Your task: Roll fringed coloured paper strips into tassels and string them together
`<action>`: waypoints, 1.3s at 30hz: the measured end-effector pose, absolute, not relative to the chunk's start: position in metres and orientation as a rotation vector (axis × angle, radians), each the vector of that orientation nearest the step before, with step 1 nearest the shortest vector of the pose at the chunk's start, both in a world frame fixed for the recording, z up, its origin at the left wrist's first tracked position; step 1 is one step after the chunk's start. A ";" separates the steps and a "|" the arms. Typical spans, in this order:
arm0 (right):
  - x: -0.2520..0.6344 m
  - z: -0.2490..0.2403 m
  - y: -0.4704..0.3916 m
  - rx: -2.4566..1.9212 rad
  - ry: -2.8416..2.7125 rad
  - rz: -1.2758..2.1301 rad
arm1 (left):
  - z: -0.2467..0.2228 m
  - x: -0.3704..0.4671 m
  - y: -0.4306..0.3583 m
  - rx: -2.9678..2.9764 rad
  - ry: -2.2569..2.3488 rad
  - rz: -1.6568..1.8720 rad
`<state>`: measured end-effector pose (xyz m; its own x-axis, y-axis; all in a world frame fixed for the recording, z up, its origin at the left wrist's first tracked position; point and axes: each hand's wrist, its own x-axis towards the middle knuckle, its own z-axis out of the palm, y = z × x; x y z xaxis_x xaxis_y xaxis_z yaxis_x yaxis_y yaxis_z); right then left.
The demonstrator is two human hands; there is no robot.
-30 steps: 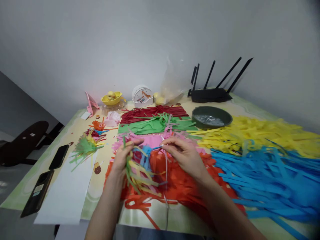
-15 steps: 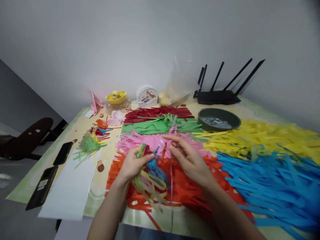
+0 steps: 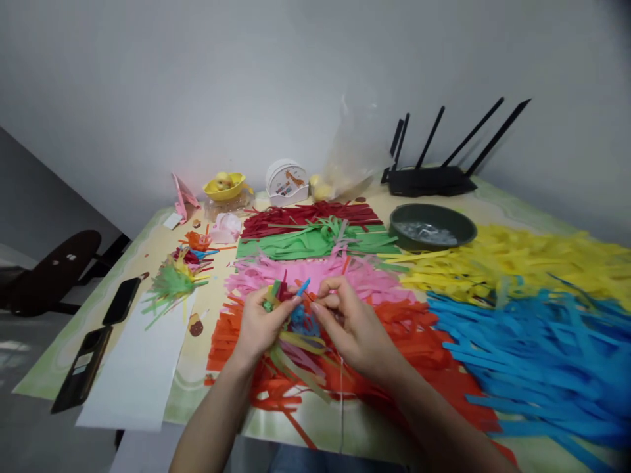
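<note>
- The left hand [image 3: 261, 322] has its thumb and fingers clamped on a bundle of coloured strips [image 3: 298, 351]; green, dark red and blue ends stick up past the grip.
- The right hand [image 3: 357, 328] holds its thumb and forefinger close together, just beside the blue tip; whether they are clamped on anything is too small to tell.
- The bundle sits in the middle near part of the scene, between the two hands, its yellow and pink tails drooping below the left hand.
- It should handle as very light, soft and limp, likely easy to crease or tear, with strips that may slip out singly. The gathered upper end looks the best place to hold, pinched flat and gently.
- A pale string [image 3: 342, 401] hangs straight below the right hand, toward the near edge of the surface [image 3: 210, 282].
- Orange-red strips [image 3: 414, 328] lie beneath the hands; pink strips [image 3: 315, 268] lie just beyond, then green strips [image 3: 290, 246] farther off.
- Blue strips [image 3: 532, 355] spread to the right, and a dark bowl [image 3: 419, 244] stands on the far right.
- Against half a second ago, the right fingertips are closer to the left ones, the blue tip leans further right, and the string is no longer visible between the hands.
</note>
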<state>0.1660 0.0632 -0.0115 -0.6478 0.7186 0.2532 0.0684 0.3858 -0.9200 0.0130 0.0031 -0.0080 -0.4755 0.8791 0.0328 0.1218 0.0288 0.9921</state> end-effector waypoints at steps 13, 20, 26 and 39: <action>0.168 -0.009 0.065 -0.687 -1.944 1.371 | -0.009 0.019 0.004 1.112 1.748 1.563; 0.169 -0.008 0.066 -0.712 -1.937 1.390 | -0.010 0.019 0.004 1.089 1.767 1.529; 0.168 -0.007 0.068 -0.726 -1.920 1.430 | -0.011 0.020 0.005 1.120 1.796 1.522; 0.168 -0.007 0.074 -0.718 -1.868 1.539 | -0.014 0.022 0.007 1.078 1.774 1.536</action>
<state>0.1684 0.0735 -0.0072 -0.6691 0.7345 0.1132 0.0295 0.1784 -0.9835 0.0221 0.0066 -0.0139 -0.5256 0.8454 0.0947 0.2144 0.0239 0.9765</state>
